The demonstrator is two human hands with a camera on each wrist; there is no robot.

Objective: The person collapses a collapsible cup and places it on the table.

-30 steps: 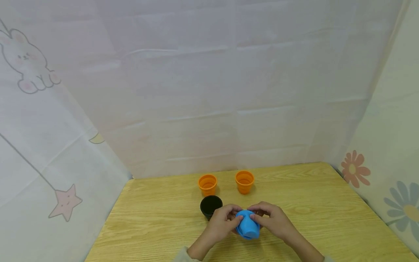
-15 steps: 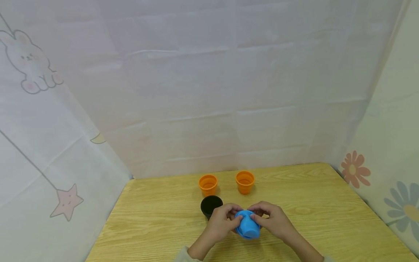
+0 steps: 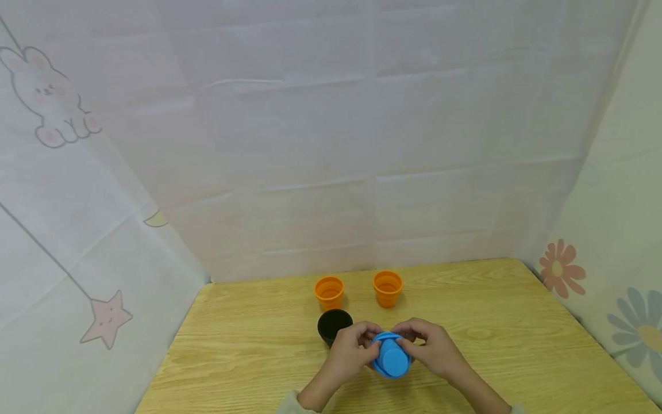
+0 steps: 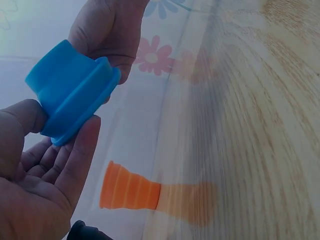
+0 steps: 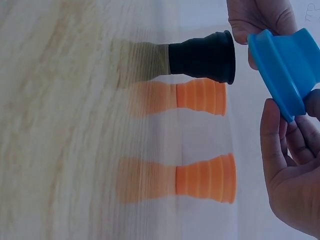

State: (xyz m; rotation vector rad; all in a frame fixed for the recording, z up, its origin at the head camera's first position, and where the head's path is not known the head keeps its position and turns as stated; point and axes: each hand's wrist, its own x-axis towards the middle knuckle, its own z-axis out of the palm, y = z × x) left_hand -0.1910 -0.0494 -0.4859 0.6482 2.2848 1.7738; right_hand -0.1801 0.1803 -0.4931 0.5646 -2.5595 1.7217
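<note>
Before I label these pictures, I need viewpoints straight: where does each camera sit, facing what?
Head: on the head, facing forward and down at the table; left hand, right hand, forearms show.
Left wrist: on that wrist, facing the blue cup; both hands show.
Right wrist: on that wrist, facing the blue cup; black cup, orange cups and both hands show.
Both wrist views share the blue cup.

The head view looks forward and down — two close, sideways wrist views share the blue cup (image 4: 70,90).
</note>
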